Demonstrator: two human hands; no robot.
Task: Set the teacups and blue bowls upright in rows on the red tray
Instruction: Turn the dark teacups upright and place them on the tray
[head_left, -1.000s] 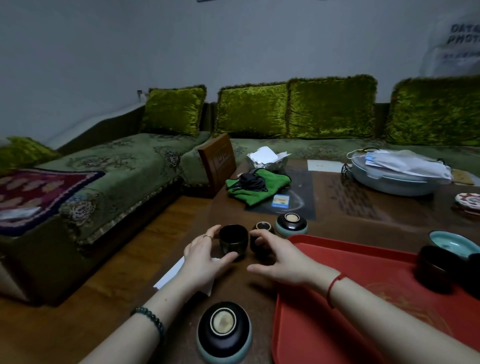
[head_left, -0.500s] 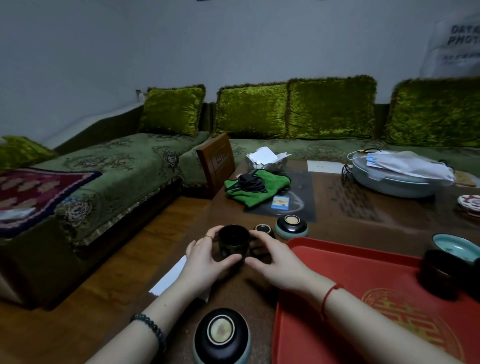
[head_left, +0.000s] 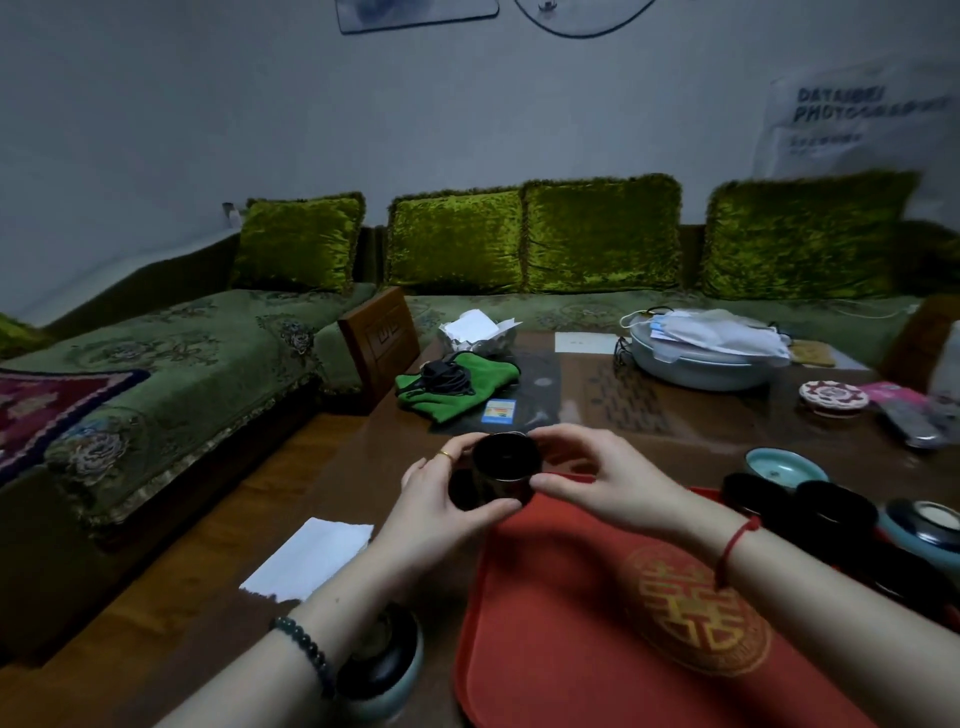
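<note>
Your left hand (head_left: 441, 506) and right hand (head_left: 613, 480) meet around a teacup (head_left: 504, 467) above the tray's (head_left: 561, 649) far left corner. The tray lies at the table's (head_left: 701, 421) near edge. Cups (head_left: 831, 512) and bowls (head_left: 784, 465) crowd the tray's far right corner. An upturned bowl (head_left: 382, 662) sits left of the tray, under your left forearm. A cloth (head_left: 457, 384) lies farther back, toward the table's far left corner.

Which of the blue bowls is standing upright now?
The pale blue bowl at the tray's far right edge: its open glazed inside faces up. The bowl under the left forearm and the bowl at far right show their feet.
</note>
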